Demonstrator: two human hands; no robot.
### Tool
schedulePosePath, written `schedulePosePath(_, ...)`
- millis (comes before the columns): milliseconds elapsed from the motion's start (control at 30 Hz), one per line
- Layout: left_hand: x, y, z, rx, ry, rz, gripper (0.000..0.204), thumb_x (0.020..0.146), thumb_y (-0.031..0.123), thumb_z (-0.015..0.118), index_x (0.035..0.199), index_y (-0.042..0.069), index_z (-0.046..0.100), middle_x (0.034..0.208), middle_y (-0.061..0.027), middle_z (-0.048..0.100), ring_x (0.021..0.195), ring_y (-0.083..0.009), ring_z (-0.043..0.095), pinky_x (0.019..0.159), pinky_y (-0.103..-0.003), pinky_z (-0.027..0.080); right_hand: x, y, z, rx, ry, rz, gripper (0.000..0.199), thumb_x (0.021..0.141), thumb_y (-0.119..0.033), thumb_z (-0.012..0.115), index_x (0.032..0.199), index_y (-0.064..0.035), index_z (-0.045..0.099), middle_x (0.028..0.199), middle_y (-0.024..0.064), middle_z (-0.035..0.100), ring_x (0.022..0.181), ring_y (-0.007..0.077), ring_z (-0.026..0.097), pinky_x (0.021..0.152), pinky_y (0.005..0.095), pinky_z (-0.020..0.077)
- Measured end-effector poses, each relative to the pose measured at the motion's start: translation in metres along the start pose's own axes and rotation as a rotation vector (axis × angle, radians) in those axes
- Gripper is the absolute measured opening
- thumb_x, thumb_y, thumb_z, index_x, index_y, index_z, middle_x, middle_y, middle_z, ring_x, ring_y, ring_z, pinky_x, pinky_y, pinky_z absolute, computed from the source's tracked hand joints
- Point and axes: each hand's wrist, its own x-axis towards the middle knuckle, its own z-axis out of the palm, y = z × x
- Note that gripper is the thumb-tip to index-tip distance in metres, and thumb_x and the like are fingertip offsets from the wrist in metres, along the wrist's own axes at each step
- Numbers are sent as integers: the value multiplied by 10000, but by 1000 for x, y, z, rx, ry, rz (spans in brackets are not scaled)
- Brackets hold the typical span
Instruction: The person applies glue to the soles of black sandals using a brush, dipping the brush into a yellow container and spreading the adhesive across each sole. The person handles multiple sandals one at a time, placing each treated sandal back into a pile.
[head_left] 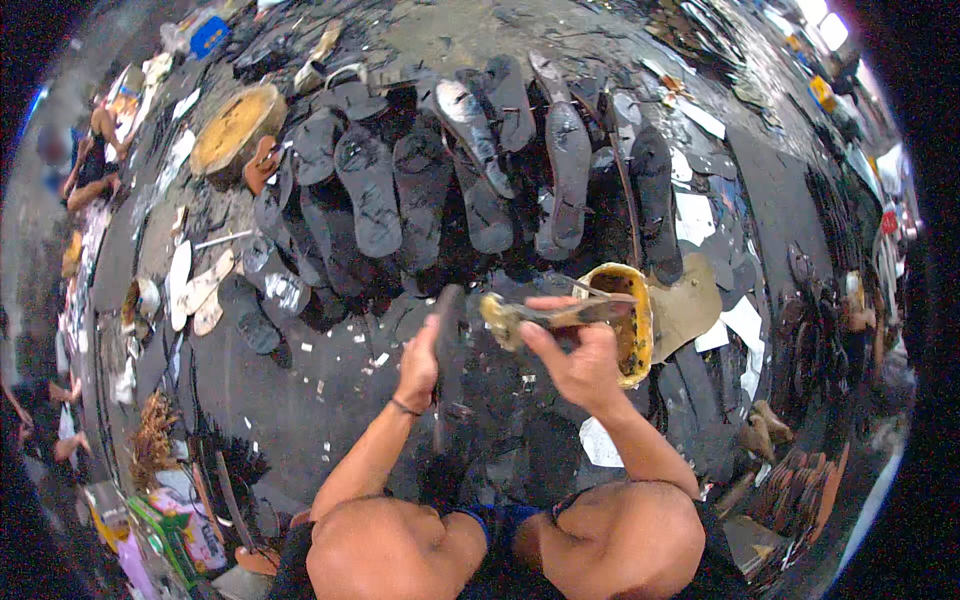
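My left hand (419,362) grips a dark shoe sole (448,325), held upright and edge-on to me. In my right hand (583,362) is a brush-like tool with a crusted yellowish head (500,320); motion blurs it. That head faces the sole, with a small gap between them. Behind my right fingers sits a yellow-rimmed tub (643,350) with brown stuff inside, partly hidden by the hand. Beyond both hands lie several dark soles (367,190) in an overlapping row, one with a shiny silvery patch (460,107).
A round wooden block (236,130) stands at the far left. Pale sole-shaped pieces (207,292) lie left of the row. White scraps (743,330) and stacked brown pieces (800,490) are at the right. Another person (95,150) sits at the far left edge.
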Motion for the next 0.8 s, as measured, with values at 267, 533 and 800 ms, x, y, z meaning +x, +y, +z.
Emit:
schedulePosePath(267,-36,43,12,-558,-123,-70,441,1029,330,436,1328,31,561,1196,-99,670,1036,-236,677,905,-387,567,23,-1,31,-137,-89,-307,211,861,-188,762,1037,-82,714,1026,117,726,954,279,692,869,371,529)
schedulePosePath(533,-41,42,22,-516,-86,41,479,1017,398,454,1280,20,585,1175,-100,667,996,-212,672,865,-340,555,15,-27,26,-155,-53,-280,180,875,-209,735,1004,-86,709,1036,107,728,976,307,688,875,396,530)
schedulePosePath(800,-32,39,24,-407,-45,405,325,1019,241,541,1251,20,595,1098,-71,690,921,-174,683,811,-309,568,2,0,47,149,46,-72,226,941,-208,685,1072,-24,694,948,101,736,906,201,690,839,335,523)
